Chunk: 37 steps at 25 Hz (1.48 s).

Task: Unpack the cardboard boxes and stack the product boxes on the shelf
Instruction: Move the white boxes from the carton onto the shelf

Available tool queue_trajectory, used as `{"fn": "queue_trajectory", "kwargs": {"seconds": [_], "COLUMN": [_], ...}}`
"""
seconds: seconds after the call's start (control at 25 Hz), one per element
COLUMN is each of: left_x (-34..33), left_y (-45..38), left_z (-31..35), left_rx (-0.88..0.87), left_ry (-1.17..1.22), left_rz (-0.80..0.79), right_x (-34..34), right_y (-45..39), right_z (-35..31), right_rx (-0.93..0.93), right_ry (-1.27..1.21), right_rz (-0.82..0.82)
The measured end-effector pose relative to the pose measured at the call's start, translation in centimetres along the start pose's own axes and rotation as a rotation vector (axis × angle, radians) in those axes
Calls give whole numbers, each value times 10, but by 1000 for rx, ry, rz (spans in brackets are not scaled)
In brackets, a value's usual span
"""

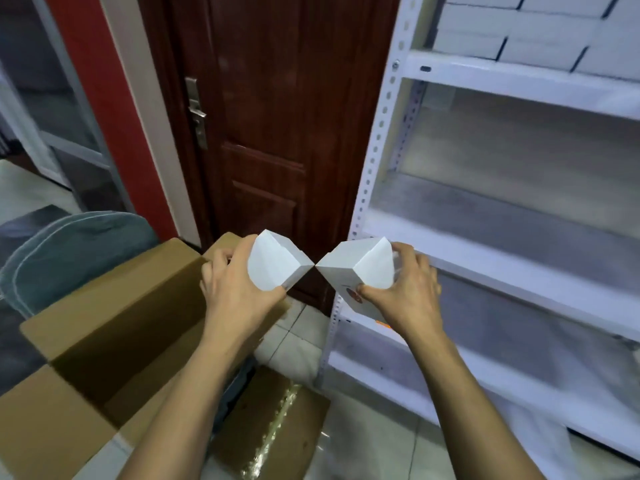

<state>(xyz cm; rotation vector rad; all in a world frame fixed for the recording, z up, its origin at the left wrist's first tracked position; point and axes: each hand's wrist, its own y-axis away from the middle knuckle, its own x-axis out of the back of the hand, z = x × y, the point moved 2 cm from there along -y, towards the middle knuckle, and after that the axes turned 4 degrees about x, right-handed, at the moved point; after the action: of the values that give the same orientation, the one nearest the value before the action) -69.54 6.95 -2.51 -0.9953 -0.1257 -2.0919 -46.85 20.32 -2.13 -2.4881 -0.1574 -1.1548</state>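
Note:
Each hand holds one white product box in the air in front of the door. My left hand (235,289) grips a plain white box (277,263). My right hand (405,289) grips a second white box (356,271) with a red mark on its lower face. The two boxes touch at one corner. An open brown cardboard box (114,327) stands below my left arm; its inside is dark and its contents are hidden. The white metal shelf (502,271) rises on the right, its middle boards bare. Several white boxes (540,32) are stacked on its top level.
A smaller taped cardboard box (273,427) lies on the tiled floor between my arms. A dark red door (277,116) is straight ahead. A grey-green cushion (69,251) sits at the left behind the open box. Clear plastic lies near the shelf's foot.

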Motion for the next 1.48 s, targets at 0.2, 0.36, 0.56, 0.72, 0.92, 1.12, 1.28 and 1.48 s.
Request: {"fn": "queue_trajectory", "kwargs": {"seconds": [0.2,0.36,0.56,0.72,0.92,1.12,1.28,1.48], "left_x": [-32,-55,-87,-108,-120,-117,-106,-83], "left_y": [23,51,99,147,192,225,237,243], "left_z": [49,92,157,214,272,337,381,439], "left_rx": [-121,-168,-221,-272,-330,-392,-444,-513], "left_ry": [45,66,99,154,231,345,395,472], "left_rz": [-63,-94,-141,-170,-213,-183,-128,-68], "right_x": [55,104,177,239,304,371,418,477], "right_y": [22,45,80,113,142,152,150,137], "right_z": [47,87,139,179,213,225,223,213], "right_rx": [-111,-179,-242,-286,-318,-271,-222,-161], "right_ry": [21,18,49,68,100,82,66,51], "right_rz": [95,166,236,315,380,482,549,661]}}
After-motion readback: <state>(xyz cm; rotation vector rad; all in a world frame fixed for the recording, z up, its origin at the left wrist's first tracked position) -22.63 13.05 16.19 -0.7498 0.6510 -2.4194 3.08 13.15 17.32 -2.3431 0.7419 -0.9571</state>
